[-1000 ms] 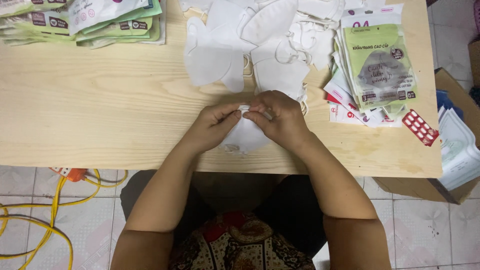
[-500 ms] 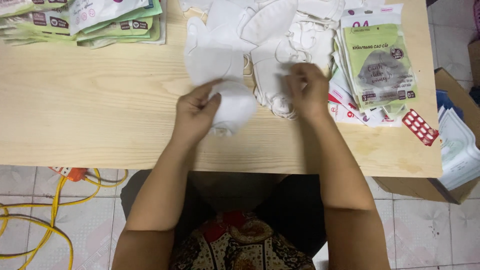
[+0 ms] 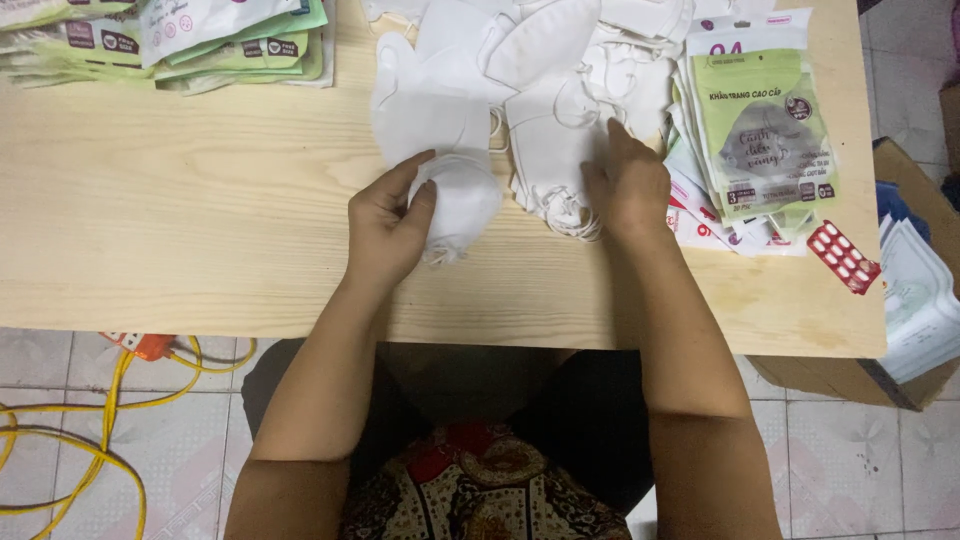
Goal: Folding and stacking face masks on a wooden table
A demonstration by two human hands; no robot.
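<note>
My left hand [image 3: 385, 228] grips a folded white face mask [image 3: 462, 205] against the light wooden table [image 3: 180, 240], just below a stack of folded masks [image 3: 425, 110]. My right hand [image 3: 628, 180] rests flat on a loose heap of white masks [image 3: 555, 160] with ear loops trailing out, its fingers spread over the pile. Whether it grips one of them I cannot tell.
Green printed pouches [image 3: 765, 130] lie stacked right of the heap, with more pouches [image 3: 200, 40] at the table's far left. A red blister strip [image 3: 842, 255] sits near the right edge. A cardboard box [image 3: 915, 290] stands beside the table; a yellow cable [image 3: 90, 420] lies on the tiled floor.
Both hands were together on one mask near the front edge. They parted: the left carried the folded mask away from me, the right moved onto the loose heap.
</note>
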